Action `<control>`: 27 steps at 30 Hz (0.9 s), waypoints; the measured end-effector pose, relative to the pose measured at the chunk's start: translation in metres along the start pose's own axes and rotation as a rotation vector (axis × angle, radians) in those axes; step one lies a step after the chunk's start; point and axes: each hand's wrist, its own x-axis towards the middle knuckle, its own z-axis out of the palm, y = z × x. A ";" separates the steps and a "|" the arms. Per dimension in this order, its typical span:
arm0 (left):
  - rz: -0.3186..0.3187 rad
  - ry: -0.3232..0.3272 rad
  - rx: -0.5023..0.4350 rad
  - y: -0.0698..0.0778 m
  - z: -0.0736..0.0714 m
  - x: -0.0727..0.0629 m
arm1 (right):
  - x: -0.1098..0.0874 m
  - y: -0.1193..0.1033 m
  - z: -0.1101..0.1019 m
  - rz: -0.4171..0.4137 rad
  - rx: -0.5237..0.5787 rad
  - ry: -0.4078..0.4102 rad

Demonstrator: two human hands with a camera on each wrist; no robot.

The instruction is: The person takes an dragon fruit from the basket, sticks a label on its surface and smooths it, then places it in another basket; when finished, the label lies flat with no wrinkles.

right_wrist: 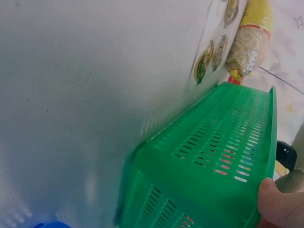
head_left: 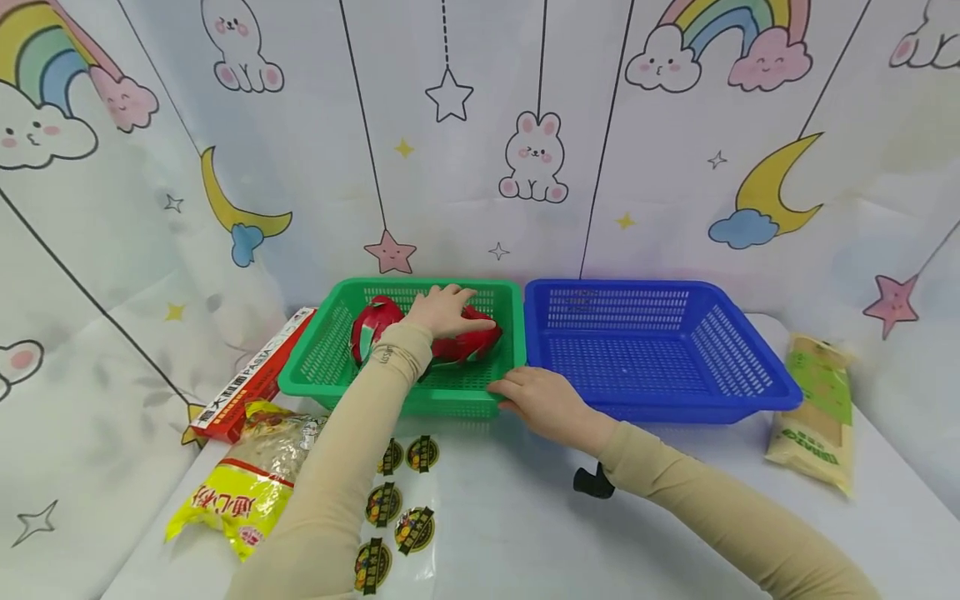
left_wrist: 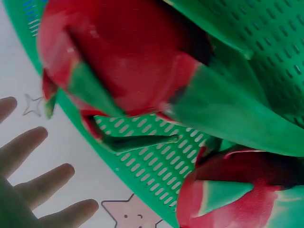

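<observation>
Two red dragon fruits with green scales lie in a green plastic basket (head_left: 322, 390). One dragon fruit (head_left: 375, 317) sits at the left and the other dragon fruit (head_left: 480, 340) at the right, partly behind my left hand (head_left: 441, 312). That hand reaches over the basket with its fingers spread, holding nothing; the left wrist view shows the fingers (left_wrist: 52, 183) apart from the fruit. At the basket's front right corner my right hand (head_left: 551, 407) grips the rim. In the right wrist view its thumb (right_wrist: 270, 190) presses the rim from outside.
A blue basket (head_left: 780, 398) stands right of the green one. At left lie a red pasta box (head_left: 258, 375) and a yellow bag of pasta (head_left: 247, 492). A sheet of round stickers (head_left: 408, 533) lies in front; a green and beige package (head_left: 813, 417) is far right.
</observation>
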 end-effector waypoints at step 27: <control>-0.080 -0.140 0.079 -0.002 0.041 0.023 | 0.001 0.000 0.001 0.005 -0.033 0.004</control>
